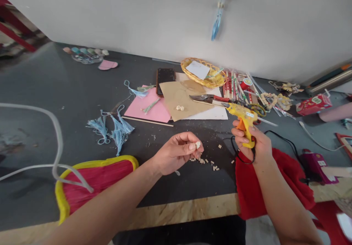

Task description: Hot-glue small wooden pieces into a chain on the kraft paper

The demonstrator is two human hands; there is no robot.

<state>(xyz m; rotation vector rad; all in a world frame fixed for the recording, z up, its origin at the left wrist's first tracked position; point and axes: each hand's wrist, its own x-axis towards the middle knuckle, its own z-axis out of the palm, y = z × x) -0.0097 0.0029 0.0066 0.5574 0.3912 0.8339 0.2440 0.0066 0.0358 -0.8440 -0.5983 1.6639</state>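
My left hand [178, 151] pinches a small cream-coloured wooden piece [198, 144] between thumb and fingertips, above the dark tabletop. Wrapped round the handle of a yellow hot glue gun [243, 115] is my right hand [254, 144]; the nozzle points left and a clear glue stick sticks out of the back. Short wooden bits [203, 161] lie scattered just beyond and beside my left hand. A small cluster of pale pieces [180, 108] rests on the brown paper [170, 93]. Pliers [211, 98] with red handles lie behind the glue gun's nozzle.
Blue tassels [121, 126] and pink paper [137, 109] lie to the left. At the back are a phone [162, 77], a wicker basket [189, 67] and wrapped sticks [231, 85]. A red cloth [286, 179] lies under my right forearm; a black cord [286, 138] runs nearby.
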